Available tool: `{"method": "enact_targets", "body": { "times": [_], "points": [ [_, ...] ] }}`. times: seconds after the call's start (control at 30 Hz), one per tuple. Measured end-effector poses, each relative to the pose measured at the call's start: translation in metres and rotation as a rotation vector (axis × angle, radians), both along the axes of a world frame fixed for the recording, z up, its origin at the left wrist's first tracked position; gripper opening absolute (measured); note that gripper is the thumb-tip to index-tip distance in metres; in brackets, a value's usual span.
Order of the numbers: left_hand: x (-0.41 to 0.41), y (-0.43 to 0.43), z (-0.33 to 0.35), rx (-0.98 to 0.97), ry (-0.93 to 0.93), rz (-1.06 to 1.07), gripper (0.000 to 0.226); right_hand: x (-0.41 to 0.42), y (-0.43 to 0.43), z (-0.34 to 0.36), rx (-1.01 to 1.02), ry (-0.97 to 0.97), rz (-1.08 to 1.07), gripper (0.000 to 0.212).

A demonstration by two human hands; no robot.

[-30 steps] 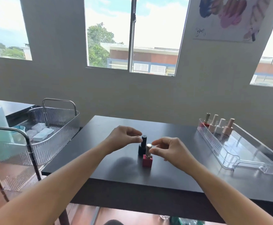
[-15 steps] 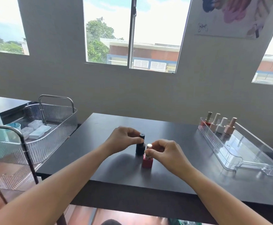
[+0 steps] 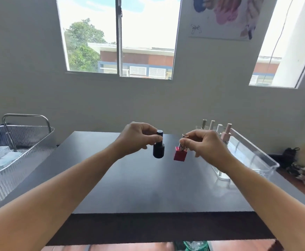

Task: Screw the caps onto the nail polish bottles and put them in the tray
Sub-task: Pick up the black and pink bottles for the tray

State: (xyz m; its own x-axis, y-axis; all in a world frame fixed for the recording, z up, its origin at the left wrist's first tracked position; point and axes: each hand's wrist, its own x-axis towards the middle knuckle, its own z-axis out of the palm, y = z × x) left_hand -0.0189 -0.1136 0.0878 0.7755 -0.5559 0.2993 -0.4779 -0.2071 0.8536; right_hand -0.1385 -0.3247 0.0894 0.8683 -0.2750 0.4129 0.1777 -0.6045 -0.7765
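Two cap-top pinches hold things above the table at centre frame, the left hand clamped on the black bottle and the right hand on the red bottle, a grip I judge suited to lowering each upright into the tray at right.

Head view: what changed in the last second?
Both came up off the table: the left hand lifted the black bottle by its cap, the right hand the red bottle, now tilted. Grips unchanged. The four bottles in the tray stayed put.
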Motion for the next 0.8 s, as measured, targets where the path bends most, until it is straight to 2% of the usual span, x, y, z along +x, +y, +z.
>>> {"method": "enact_targets", "body": {
  "times": [0.3, 0.43, 0.8],
  "points": [
    [-0.009, -0.127, 0.027, -0.01, -0.028, -0.097, 0.017, -0.006, -0.129, 0.024, -0.004, -0.012, -0.223, 0.011],
    [-0.003, -0.185, 0.03, 0.022, -0.033, -0.114, 0.01, -0.003, -0.178, 0.025, -0.061, 0.028, -0.318, 0.017],
    [0.036, -0.301, 0.009, 0.197, -0.058, -0.044, 0.01, 0.045, -0.251, 0.011, -0.184, 0.184, -0.411, 0.015]
  ]
}}
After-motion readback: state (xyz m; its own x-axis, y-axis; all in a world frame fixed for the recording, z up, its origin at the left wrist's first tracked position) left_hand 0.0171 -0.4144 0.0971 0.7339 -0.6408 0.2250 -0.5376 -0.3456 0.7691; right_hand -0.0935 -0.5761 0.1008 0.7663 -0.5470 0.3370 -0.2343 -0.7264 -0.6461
